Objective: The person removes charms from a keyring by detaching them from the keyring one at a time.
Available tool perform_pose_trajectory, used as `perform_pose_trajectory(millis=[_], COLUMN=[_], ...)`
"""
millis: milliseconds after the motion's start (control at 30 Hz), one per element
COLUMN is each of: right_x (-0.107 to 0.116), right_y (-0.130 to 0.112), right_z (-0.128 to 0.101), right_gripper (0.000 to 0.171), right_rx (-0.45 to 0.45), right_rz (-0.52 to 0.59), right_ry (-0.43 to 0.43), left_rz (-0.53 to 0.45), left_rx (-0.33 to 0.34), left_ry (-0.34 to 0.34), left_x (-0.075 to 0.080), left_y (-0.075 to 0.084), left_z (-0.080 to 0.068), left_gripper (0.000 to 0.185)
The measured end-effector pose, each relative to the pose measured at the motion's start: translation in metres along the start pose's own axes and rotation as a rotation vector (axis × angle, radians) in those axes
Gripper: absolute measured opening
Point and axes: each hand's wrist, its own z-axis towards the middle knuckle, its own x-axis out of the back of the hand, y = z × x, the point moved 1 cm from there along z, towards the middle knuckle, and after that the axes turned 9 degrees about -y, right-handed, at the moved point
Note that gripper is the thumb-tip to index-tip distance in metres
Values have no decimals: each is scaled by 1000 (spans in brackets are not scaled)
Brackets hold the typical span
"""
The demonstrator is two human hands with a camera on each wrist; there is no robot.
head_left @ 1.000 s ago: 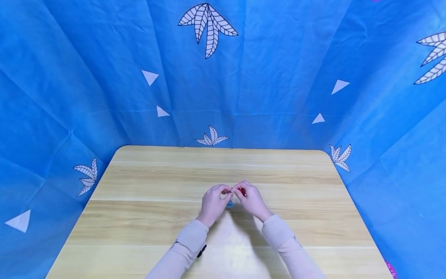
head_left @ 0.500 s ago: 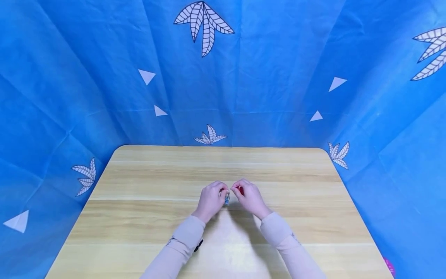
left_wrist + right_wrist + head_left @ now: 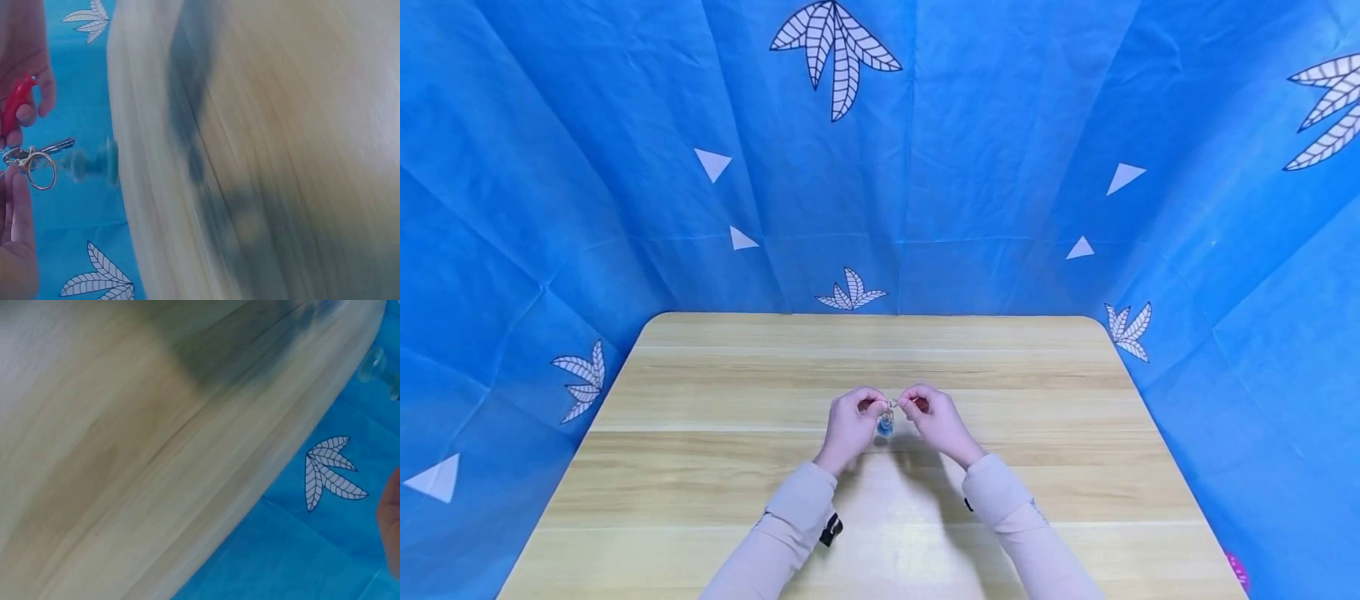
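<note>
Light wooden table, blue cloth backdrop with white leaf prints

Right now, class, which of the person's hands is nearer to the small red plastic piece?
Right. The right hand pinches the small red plastic piece in its fingers; the left hand is across the metal key ring.

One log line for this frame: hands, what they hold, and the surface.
left hand: pinches key ring | right hand: holds red piece | blue charm: hangs between hands | surface: wooden table
</note>
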Motion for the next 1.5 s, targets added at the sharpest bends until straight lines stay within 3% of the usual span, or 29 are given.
perform_pose_trajectory(millis=[167,267,333,467,633,833,933,1233,1400,1500], right_x=[2,5,6,2,-3,-4,-4,-8,-9,-10], right_y=[-11,-25,-30,-17,-5,-4,-5,-5,1,9], right_z=[-3,-7,-9,-7,-3,-3,-4,-2,-5,-5], right_gripper=[13,14,13,13,10,7,7,8,11,13], right_rx=[-42,-49,-48,-15,8,7,0,-10,-74,-92], right_rz=[136,179,171,118,48,-18,-26,18,106,147], right_ry=[-48,-61,-55,-41,-28,-19,-11,-6,8,21], left_rz=[-259,-264,-212,-102,44,348,388,152,-109,-279], left_rx=[90,100,93,67,-23,-201,-231,-150,-37,29], left_ry=[-39,-89,-116,-139,-147,-59,-22,79,144,145], left_x=[1,3,3,3,3,4,3,1,2,6], left_y=[-1,-1,-1,-3,-3,4,4,-1,4,16], left_z=[0,-1,-1,-2,-2,-5,-5,-4,-2,-2], left_gripper=[9,10,9,10,14,8,5,4,5,3])
